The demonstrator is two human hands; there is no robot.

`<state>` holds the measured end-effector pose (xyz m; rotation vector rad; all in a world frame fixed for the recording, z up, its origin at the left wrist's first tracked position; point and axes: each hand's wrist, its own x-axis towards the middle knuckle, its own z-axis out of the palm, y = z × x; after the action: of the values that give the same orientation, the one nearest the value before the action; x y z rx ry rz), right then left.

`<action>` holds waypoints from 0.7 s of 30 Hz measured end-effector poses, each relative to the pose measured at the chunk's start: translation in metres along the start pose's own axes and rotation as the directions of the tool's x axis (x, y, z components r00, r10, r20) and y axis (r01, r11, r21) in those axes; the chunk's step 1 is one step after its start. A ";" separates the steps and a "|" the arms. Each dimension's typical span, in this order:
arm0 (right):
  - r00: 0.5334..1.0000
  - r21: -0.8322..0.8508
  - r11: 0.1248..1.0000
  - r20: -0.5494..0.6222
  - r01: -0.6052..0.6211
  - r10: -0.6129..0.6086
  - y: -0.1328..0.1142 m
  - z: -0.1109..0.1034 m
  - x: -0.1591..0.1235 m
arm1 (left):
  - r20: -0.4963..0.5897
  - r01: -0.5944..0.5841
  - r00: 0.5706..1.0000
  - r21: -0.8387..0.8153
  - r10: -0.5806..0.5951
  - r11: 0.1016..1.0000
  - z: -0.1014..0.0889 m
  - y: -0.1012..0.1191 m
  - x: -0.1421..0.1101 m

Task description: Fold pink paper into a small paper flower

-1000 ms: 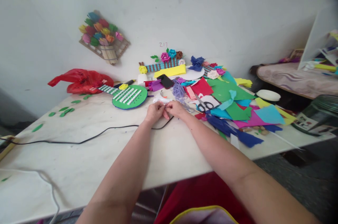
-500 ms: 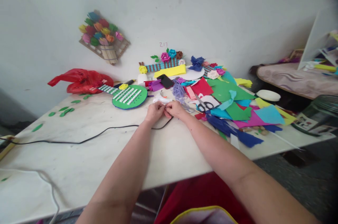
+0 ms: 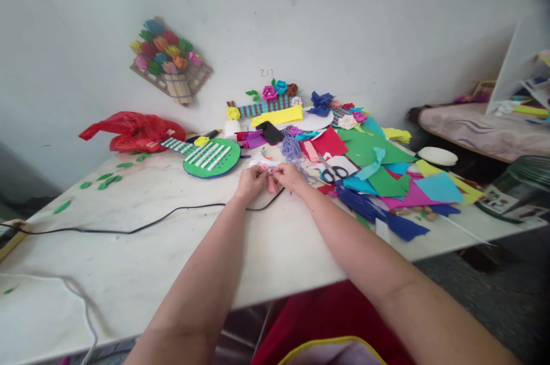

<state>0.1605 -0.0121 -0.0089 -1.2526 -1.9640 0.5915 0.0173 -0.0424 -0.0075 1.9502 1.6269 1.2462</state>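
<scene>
Both hands meet at the middle of the table, pinching a small piece of pink crepe paper [image 3: 272, 184] between them. My left hand [image 3: 252, 183] is closed on its left side, the thumb and fingers pressed together. From the right, my right hand [image 3: 289, 176] grips the same paper with its fingertips. The lower part of the pink paper fans out below the fingers; the rest is hidden by them. Just behind the hands lies some white material [image 3: 259, 160]. Black-handled scissors [image 3: 334, 173] rest to the right, near a tangle of purple yarn [image 3: 291, 147].
A green guitar-shaped craft [image 3: 212, 157] lies at left, with a red plastic bag [image 3: 141, 133] behind it. Coloured paper sheets [image 3: 373, 147] pile up on the right beside a glass jar [image 3: 515, 187]. A black cable [image 3: 172, 214] crosses the table; a phone [image 3: 269, 133] lies farther back.
More of the pink paper shows between the hands, its lower end now fanned out. My fingers have shifted slightly on it; both arms stay nearly in place.
</scene>
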 end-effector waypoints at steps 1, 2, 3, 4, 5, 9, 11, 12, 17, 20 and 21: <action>1.000 0.023 1.000 0.003 -0.008 0.008 0.001 0.000 0.000 | 0.001 0.000 1.000 -0.002 0.000 1.000 0.000 0.000 0.000; 1.000 0.038 0.999 0.010 -0.013 0.013 0.001 0.000 0.000 | 0.003 -0.003 1.000 -0.006 0.003 1.000 0.000 0.000 0.000; 1.000 0.041 0.999 0.020 -0.014 0.014 0.001 0.000 -0.001 | 0.007 -0.006 1.000 -0.013 0.006 1.000 -0.001 0.000 0.000; 0.999 0.033 0.999 0.029 -0.014 0.013 0.000 -0.001 -0.001 | 0.013 -0.008 1.000 -0.019 0.008 1.000 -0.001 0.000 0.000; 0.999 0.019 1.000 0.036 -0.010 0.010 0.000 -0.001 -0.002 | 0.018 -0.007 1.000 -0.024 0.007 1.000 -0.001 0.000 0.000; 0.999 -0.028 0.999 0.033 0.017 -0.016 -0.002 -0.001 -0.003 | 0.027 0.013 1.000 -0.015 -0.013 1.000 0.000 0.000 0.000; 0.998 -0.046 0.998 0.038 0.046 -0.045 -0.002 0.000 -0.002 | 0.024 0.015 1.000 -0.007 -0.015 1.000 0.001 0.000 0.000; 0.997 -0.060 0.996 0.043 0.065 -0.062 -0.002 0.000 -0.002 | 0.023 0.013 1.000 -0.004 -0.013 1.000 0.001 0.001 0.000; 0.997 -0.118 0.990 0.011 0.076 -0.075 -0.001 0.000 0.000 | 0.012 -0.001 1.000 -0.006 0.001 1.000 0.000 0.001 0.000; 0.999 -0.113 0.993 -0.028 0.031 -0.034 -0.001 0.001 0.000 | 0.013 0.001 1.000 -0.013 -0.001 1.000 0.000 0.000 0.000; 0.999 -0.107 0.994 -0.038 0.023 -0.027 0.000 0.002 0.001 | 0.014 0.003 1.000 -0.012 -0.003 1.000 0.000 0.000 0.000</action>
<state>0.1589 -0.0115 -0.0096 -1.2918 -1.9975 0.4513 0.0176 -0.0426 -0.0079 1.9441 1.6111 1.2364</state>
